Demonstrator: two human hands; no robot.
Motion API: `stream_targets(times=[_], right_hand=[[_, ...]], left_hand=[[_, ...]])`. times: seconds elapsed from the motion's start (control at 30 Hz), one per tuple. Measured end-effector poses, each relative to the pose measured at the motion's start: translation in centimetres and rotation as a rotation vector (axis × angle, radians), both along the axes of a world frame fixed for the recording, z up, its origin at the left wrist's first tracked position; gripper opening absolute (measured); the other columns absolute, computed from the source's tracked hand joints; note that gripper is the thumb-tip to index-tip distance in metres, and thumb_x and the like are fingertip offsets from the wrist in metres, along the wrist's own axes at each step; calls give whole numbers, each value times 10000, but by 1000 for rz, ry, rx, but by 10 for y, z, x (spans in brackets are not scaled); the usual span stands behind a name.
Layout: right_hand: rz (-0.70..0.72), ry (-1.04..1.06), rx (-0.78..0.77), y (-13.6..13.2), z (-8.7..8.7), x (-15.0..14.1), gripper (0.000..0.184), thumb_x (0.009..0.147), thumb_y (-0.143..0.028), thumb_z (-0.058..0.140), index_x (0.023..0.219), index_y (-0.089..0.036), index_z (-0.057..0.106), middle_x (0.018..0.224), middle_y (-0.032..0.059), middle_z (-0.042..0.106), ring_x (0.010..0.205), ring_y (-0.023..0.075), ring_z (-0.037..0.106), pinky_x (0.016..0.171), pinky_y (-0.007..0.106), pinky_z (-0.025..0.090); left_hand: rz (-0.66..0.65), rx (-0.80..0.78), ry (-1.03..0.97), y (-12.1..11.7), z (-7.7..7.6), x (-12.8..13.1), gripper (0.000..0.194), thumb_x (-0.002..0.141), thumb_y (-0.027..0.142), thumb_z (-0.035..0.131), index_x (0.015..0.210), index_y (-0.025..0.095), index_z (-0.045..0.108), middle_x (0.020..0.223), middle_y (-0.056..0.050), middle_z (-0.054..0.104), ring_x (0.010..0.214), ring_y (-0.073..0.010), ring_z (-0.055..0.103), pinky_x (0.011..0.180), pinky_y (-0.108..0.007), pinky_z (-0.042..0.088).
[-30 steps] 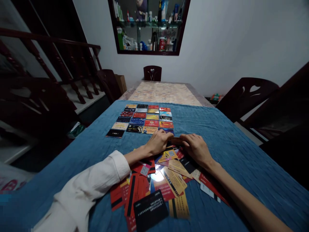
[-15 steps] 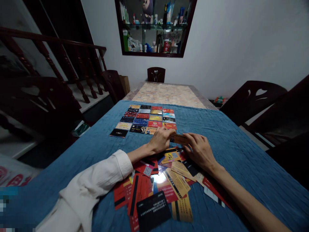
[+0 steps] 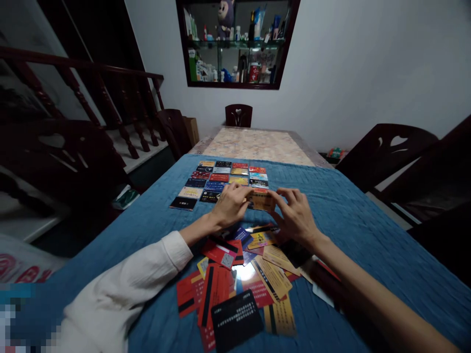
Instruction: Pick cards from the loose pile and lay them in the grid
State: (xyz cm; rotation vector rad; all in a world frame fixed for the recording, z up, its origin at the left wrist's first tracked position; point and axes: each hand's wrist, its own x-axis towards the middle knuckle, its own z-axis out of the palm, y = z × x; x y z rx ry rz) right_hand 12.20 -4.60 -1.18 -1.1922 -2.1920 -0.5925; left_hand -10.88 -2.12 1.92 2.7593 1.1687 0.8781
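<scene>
A tan card [image 3: 260, 201] is held up above the blue cloth between both hands. My left hand [image 3: 230, 206] pinches its left end and my right hand [image 3: 294, 215] grips its right end. Just beyond the card lies a neat grid of cards [image 3: 221, 180] in rows. Below my hands a loose heap of cards [image 3: 243, 274] in red, gold and black is spread over the cloth, partly under my forearms.
The blue cloth [image 3: 353, 230] covers the near half of a long table; its far half shows a patterned top [image 3: 257, 144]. Dark wooden chairs [image 3: 382, 147] stand right, left and at the far end. A stair railing [image 3: 91, 93] runs on the left.
Both hands have lifted the tan card off the heap and carried it forward, toward the near edge of the card grid.
</scene>
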Motion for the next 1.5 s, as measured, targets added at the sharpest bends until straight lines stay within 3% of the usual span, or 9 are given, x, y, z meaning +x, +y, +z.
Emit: stream_targets(times=[0.13,0.27,0.57,0.83,1.03,1.5], right_hand=[[14,3,-16,12,8,-18,452,930,-308,526,1365,-189,545,1219,164,590,1076,317,467,848,436,397],[33,-4,-57,24,7,-32,468,914,-339,553,1353,-176,559,1237,175,594,1073,331,458,831,447,399],[45,-18,-170,48,-8,-47,440,885,-335,612,1300,-187,595,1249,149,621,1092,316,475,825,418,409],[82,41,-250,59,-22,-53,182,897,-334,632,1040,-237,689,1167,92,680,1044,277,501,815,388,414],[65,52,-306,63,-29,-56,175,854,-352,701,996,-251,701,1137,77,697,1038,290,504,819,407,410],[53,47,-400,65,-35,-59,169,889,-357,656,1000,-240,705,1101,95,712,1095,311,495,849,443,386]], left_hand=[[24,21,44,0,7,-19,477,850,189,629,1317,167,531,1269,-120,601,1171,-294,484,998,-442,421],[88,46,82,4,4,-31,571,807,171,646,1359,160,500,1325,-153,523,1210,-320,464,984,-460,428],[118,35,229,23,-13,-46,454,854,217,602,1296,135,537,1307,-166,557,1209,-329,444,971,-492,378],[104,-29,240,37,-30,-54,297,872,248,600,1154,154,604,1216,-135,617,1168,-305,453,948,-480,365],[78,-60,256,41,-34,-57,251,882,250,579,1113,158,618,1176,-124,641,1144,-290,464,950,-477,350],[85,-54,299,44,-42,-60,216,897,245,568,1073,161,660,1170,-123,643,1171,-298,461,983,-530,309]])
